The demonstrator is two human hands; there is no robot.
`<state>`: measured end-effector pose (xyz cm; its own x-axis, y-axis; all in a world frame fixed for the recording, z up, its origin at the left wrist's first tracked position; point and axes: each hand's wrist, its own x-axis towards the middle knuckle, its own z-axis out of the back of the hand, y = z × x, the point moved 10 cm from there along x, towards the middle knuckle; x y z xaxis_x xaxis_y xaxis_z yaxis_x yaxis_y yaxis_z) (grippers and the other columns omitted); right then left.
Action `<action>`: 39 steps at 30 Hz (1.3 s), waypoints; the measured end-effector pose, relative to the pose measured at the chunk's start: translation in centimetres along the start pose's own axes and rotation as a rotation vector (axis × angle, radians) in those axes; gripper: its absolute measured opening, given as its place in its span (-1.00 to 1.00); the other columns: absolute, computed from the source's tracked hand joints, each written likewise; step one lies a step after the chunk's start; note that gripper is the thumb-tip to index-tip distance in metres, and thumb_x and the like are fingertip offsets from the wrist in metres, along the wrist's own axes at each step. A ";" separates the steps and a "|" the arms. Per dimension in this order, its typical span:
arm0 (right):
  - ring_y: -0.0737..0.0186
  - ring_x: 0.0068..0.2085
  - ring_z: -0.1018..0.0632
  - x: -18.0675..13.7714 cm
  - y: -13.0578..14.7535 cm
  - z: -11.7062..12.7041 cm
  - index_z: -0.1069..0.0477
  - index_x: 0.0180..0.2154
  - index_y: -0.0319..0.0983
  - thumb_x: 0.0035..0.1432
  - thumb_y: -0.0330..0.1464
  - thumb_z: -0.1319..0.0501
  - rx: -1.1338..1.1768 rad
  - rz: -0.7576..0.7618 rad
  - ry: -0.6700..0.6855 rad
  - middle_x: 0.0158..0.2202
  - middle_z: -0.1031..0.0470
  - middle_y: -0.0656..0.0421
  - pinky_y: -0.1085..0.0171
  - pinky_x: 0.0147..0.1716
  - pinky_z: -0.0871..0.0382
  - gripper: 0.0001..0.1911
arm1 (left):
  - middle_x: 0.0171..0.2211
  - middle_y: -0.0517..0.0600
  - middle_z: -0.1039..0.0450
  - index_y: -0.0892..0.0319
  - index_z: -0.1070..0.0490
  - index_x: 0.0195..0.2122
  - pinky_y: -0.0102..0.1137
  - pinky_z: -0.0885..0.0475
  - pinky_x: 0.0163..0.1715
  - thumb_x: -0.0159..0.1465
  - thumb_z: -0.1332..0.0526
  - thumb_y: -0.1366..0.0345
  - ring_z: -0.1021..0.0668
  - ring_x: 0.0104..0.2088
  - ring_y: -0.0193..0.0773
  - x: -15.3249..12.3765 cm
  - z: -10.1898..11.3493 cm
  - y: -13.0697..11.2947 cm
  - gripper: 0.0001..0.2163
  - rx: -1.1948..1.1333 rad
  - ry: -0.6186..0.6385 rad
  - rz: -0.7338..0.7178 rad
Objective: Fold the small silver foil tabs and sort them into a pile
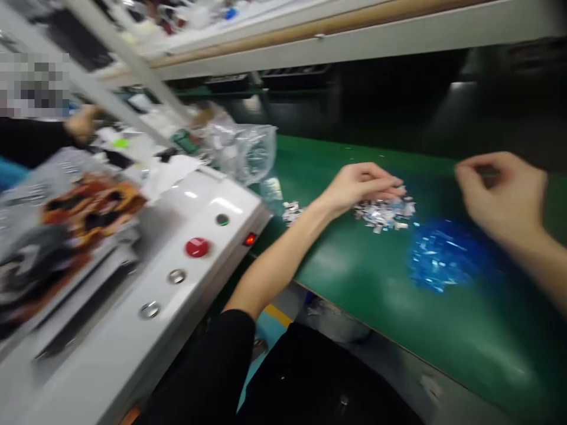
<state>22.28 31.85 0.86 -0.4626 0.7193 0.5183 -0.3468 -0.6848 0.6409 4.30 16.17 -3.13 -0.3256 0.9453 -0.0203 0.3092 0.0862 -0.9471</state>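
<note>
My left hand (363, 184) reaches over a pile of small white and silvery pieces (383, 215), its thumb and fingers drawn together at the pile's far side. Whatever is between those fingertips is too small to make out. Higher up on the right, my right hand (505, 189) is raised above the green table, thumb and forefinger pinched; what they hold, if anything, cannot be seen. Below it lies a heap of shiny blue film bits (443, 254). A smaller group of pale pieces (291, 212) is on the table beyond my left forearm.
A white machine housing (212, 206) with a red button (197, 247) stands at left, against the green table (354, 271). Clear plastic bags (252, 150) lie behind it. A shelf beam (319, 50) crosses above. Another person's hand (83, 123) is at far left.
</note>
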 end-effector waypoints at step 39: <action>0.08 -0.18 -0.64 -3.2 4.0 -1.9 -0.57 -0.18 -0.15 0.43 -0.05 -0.35 0.462 0.128 0.230 -0.21 -0.68 0.11 0.08 -0.13 -0.58 -0.70 | -0.25 -0.02 -0.68 0.09 -0.77 -0.37 -0.33 -0.65 -0.07 -0.05 -0.77 0.20 -0.69 -0.21 -0.28 -1.3 -0.6 1.1 -0.71 0.114 -0.119 -0.261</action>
<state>20.83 26.57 0.67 -0.6628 0.5537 0.5040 0.0955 -0.6051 0.7904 5.58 15.20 -3.93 -0.4856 0.8517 0.1971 0.1016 0.2789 -0.9549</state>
